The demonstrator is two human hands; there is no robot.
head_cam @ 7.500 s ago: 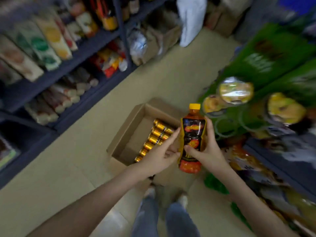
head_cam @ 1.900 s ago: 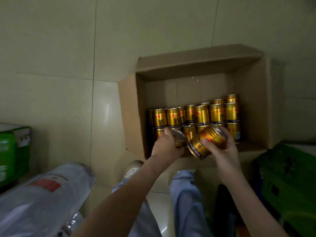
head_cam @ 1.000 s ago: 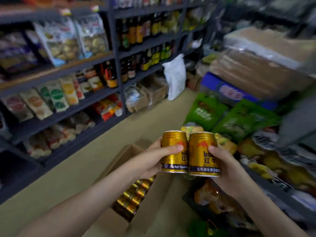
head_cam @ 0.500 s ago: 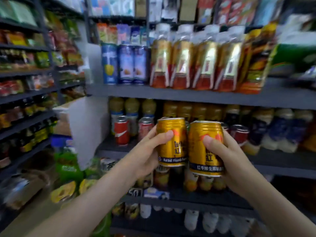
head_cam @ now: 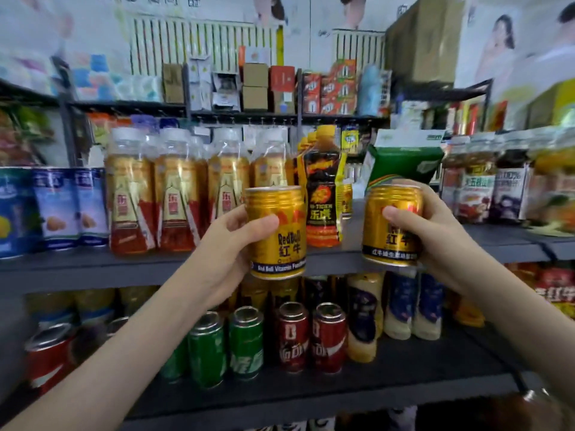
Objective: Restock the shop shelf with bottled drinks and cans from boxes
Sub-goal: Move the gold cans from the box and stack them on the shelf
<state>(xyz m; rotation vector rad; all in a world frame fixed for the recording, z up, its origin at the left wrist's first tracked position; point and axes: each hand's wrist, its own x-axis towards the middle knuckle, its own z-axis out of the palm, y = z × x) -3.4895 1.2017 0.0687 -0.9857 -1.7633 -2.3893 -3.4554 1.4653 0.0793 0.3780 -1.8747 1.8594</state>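
Two short gold metal cans with ribbed shoulders are being held up in front of the drinks rack, fwiw. The left can is gripped by the left hand, thumb laid across the printed label, fingers wrapped round the back. The right can is gripped the same way by the right hand. Both are kept upright in the air, level with the flat grey shelf board, not set down on it.

On that board, between the two cans, a black-and-orange plastic bottle with a yellow cap can be seen. Left of it, clear plastic bottles with gold-and-red labels are lined up, glossy wrap over the tops. Blue printed cans are ranged further left. A green-and-white paper carton is tilted behind the right can. One board down, green cans and dark red cans are stood with their tops showing.

Versus half a second ago: the gold cans were pressed side by side, touching. Now a clear gap is left between them. The clear bottles, seen above the hands then, are now level with them.
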